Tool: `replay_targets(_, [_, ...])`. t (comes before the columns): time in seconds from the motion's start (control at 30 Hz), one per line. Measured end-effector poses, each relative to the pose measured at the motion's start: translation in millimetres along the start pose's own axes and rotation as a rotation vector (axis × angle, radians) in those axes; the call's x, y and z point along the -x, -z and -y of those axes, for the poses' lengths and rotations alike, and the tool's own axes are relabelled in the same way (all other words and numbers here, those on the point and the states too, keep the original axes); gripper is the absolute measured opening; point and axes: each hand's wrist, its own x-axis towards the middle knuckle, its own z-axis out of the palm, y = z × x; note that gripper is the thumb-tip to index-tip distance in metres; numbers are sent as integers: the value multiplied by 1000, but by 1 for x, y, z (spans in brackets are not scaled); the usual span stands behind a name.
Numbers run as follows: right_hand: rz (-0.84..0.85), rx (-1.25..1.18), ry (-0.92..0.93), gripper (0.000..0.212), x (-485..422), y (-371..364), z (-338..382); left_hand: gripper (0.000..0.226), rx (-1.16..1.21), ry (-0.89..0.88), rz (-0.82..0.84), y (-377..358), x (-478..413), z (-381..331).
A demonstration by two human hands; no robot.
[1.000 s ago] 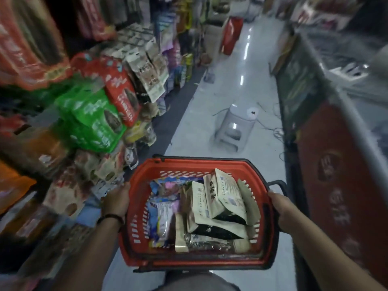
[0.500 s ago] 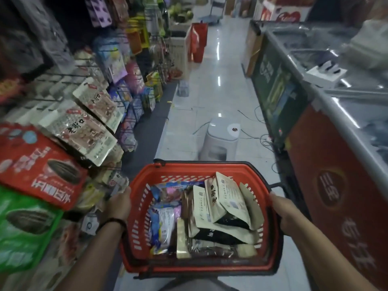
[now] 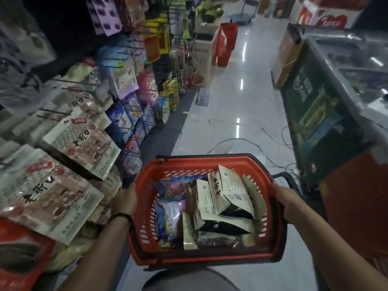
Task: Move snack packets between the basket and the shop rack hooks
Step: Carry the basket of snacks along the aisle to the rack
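I carry a red plastic basket in front of me at waist height. My left hand grips its left rim and my right hand grips its right rim. Inside lie several snack packets: cream and black pouches on the right side, blue and pink packets on the left. The shop rack with wire hooks runs along my left, hung with cream and brown snack packets and, lower down, red ones.
A chest freezer with a green and red front lines the right side of the aisle. Cables trail over the white tiled floor ahead. Farther off stand stacked red baskets and a blue trolley.
I have walked forward along the aisle with the basket. The white stool on the floor has passed out of view, and the green and red packets on the rack have slid behind me.
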Motion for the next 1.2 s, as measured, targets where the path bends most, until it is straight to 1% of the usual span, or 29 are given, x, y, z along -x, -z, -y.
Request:
replay_targets(0.07, [-2,-5,-7,40,-26,-20,37,65,4,34,19,-11,-36,-30])
replay_targets(0.17, [-15,19,-21,37,-54,-45,97,60,101,78,25,-27,-81,-72])
replay_targets(0.3, [18,21,-4,33,-99,-75,168,69,183,122,-14,-43,-128,-120])
replay_targets(0.4, [79,36,28,25,-142,-98,221,67,201,134,-22,-56,-155,-146])
replay_targets(0.47, [119,66,67,22,-182,-112,256,71,223,143,-4,-69,-173,-159])
replay_targets(0.5, [148,85,76,21,-199,-122,271,68,225,144,3,-73,-180,-164])
replay_targets(0.57, [220,133,89,21,-231,-141,304,57,259,164,-62,-84,-194,-167])
replay_targets(0.63, [275,175,104,23,-257,-161,339,44,355,200,-104,-92,-193,-176])
replay_targets(0.67, [307,199,112,25,-268,-171,355,45,399,224,-125,-97,-194,-175])
replay_targets(0.73, [357,250,116,25,-288,-193,382,62,444,258,-163,-103,-199,-178])
replay_targets(0.8, [375,308,139,24,-310,-218,407,80,431,337,-197,-111,-206,-173])
replay_targets(0.83, [388,338,152,27,-320,-232,420,85,434,377,-227,-116,-209,-169])
replay_targets(0.9, [418,389,179,37,-341,-264,444,80,504,411,-251,-128,-227,-150])
replay_targets(0.97, [458,408,211,42,-370,-297,452,74,584,456,-243,-129,-232,-155])
replay_targets(1.07, [438,452,208,50,-381,-333,459,61,741,504,-269,-130,-242,-153])
replay_targets(1.1, [446,460,214,49,-379,-344,464,67,771,526,-277,-132,-245,-148])
replay_targets(1.17, [436,496,221,41,-362,-364,479,92,829,570,-309,-139,-254,-134])
replay_targets(1.2, [418,528,228,37,-357,-374,485,96,835,576,-332,-146,-259,-125])
